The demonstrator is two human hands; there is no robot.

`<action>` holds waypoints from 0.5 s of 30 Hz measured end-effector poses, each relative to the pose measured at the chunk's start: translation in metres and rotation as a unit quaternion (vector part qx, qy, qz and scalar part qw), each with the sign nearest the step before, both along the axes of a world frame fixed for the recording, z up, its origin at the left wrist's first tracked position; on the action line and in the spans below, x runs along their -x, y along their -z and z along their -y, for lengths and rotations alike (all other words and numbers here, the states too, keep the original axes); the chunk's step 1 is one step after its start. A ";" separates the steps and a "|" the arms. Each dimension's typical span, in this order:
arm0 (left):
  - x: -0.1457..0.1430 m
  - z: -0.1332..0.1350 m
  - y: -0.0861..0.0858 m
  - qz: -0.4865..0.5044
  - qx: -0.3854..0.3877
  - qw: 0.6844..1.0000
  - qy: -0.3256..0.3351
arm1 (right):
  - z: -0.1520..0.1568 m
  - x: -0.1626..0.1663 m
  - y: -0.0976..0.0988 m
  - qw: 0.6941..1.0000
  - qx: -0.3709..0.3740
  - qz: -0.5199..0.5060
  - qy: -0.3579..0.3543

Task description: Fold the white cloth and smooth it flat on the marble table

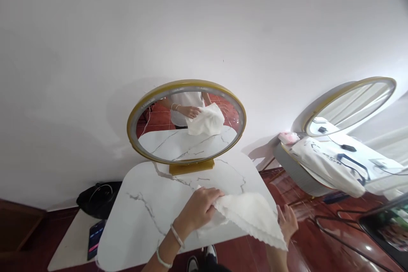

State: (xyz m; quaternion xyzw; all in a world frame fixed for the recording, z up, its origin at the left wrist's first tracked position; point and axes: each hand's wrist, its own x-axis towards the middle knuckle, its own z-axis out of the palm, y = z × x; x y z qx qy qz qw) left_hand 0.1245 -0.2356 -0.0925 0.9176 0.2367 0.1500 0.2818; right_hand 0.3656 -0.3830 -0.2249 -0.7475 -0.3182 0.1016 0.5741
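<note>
A white cloth (251, 212) with a scalloped edge hangs between my hands above the front right part of a white marble-patterned tabletop (127, 225). The fingers of my left hand (200, 206) are closed on its left end. Past its right end, my right hand (287, 221) has its fingers stretched out and apart, with part of the palm hidden behind the cloth. Bracelets circle my left wrist. Behind the cloth stands an oval-looking, gold-rimmed mirror (188, 146) on a gold base (191, 167), reflecting my hands and the cloth.
At the left, a black bag (98, 199) and a phone (95, 238) lie on a lower white surface. To the right, another table (306, 174) holds a white garment (331, 163), a pink-and-white packet (288, 137) and a second mirror (350, 106). Dark chair tubing (338, 238) stands at lower right.
</note>
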 end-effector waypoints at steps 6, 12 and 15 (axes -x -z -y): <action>0.003 -0.001 -0.006 -0.009 0.051 0.999 -0.019 | 0.020 0.017 -0.040 0.992 0.016 -0.088 -0.087; 0.016 -0.012 0.004 -0.044 0.122 0.985 -0.110 | 0.010 -0.002 -0.077 0.967 0.052 -0.076 -0.238; 0.023 -0.022 0.012 -0.040 0.150 0.977 -0.148 | -0.009 -0.027 -0.075 0.952 0.059 -0.074 -0.291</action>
